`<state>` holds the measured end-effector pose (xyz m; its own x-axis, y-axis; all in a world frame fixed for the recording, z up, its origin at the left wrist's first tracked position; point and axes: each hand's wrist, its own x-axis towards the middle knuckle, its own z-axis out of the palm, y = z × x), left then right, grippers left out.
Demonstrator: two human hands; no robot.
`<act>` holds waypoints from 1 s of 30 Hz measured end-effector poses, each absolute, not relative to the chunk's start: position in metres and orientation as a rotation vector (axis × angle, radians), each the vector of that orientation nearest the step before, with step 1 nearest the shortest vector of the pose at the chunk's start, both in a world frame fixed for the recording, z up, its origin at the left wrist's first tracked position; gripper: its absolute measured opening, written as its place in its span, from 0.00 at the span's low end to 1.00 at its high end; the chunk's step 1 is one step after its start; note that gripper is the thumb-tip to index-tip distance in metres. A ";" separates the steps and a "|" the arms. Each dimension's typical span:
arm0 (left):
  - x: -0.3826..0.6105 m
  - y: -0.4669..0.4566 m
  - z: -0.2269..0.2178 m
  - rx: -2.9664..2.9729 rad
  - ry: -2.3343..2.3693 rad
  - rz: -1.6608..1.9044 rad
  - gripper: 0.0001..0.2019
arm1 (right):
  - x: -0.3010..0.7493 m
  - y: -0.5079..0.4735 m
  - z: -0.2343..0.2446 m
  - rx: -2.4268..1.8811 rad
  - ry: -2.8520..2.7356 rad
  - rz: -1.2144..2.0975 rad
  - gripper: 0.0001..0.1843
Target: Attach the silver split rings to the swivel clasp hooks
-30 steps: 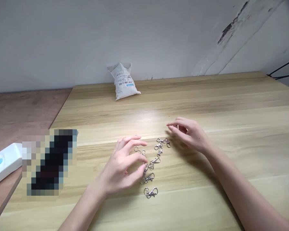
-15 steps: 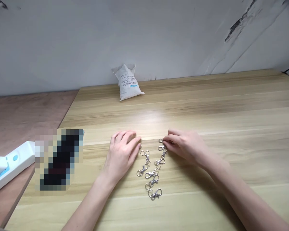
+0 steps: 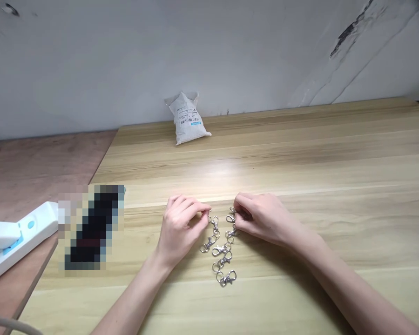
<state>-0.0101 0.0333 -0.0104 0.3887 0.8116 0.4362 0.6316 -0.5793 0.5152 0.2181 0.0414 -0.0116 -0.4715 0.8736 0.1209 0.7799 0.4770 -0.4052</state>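
The right hand (image 3: 265,216) is now moved toward 6 o'clock, so more metal clips (image 3: 220,251) are covered; the left hand (image 3: 180,222) is pinched narrow too; what is held cannot be told

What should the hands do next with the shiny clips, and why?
Maybe the right hand should gently spread the clips nearest it: they sit close together and are partly hidden by that hand, so it's hard to see each one.

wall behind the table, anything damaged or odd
Yes: the plain grey wall is marred by a ragged dark patch, upper right, a crack-like line beside it, and a smaller dark mark, upper left.
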 end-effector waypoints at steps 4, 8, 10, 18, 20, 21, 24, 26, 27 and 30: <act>-0.005 0.030 -0.009 2.204 1.292 0.996 0.05 | 0.214 0.038 -0.008 -1.349 -2.302 0.487 0.05; -0.004 0.030 -0.009 2.050 1.284 0.973 0.05 | 0.206 0.033 -0.009 -1.287 -2.153 0.582 0.09; -0.004 0.030 -0.009 2.010 1.266 0.986 0.05 | 0.202 0.032 -0.011 -1.243 -2.105 0.615 0.11; -0.005 0.029 -0.007 1.999 1.209 1.011 0.05 | 0.191 0.029 -0.016 -1.102 -1.969 0.873 0.09; -0.006 0.029 -0.008 2.032 1.186 1.030 0.06 | 0.188 0.027 -0.014 -1.093 -1.909 0.931 0.10; -0.006 0.030 -0.008 2.046 1.171 1.043 0.06 | 0.187 0.026 -0.013 -1.100 -1.876 0.948 0.10; -0.006 0.031 -0.010 2.077 1.132 1.069 0.08 | 0.185 0.025 -0.012 -1.126 -1.815 0.937 0.09; -0.004 0.030 -0.012 2.086 1.118 1.074 0.09 | 0.183 0.025 -0.013 -1.126 -1.810 0.908 0.09; -0.003 0.030 -0.013 2.083 1.118 1.079 0.09 | 0.183 0.025 -0.014 -1.119 -1.816 0.899 0.09; -0.001 0.027 -0.013 2.048 1.153 1.112 0.09 | 0.182 0.024 -0.016 -1.101 -1.832 0.902 0.09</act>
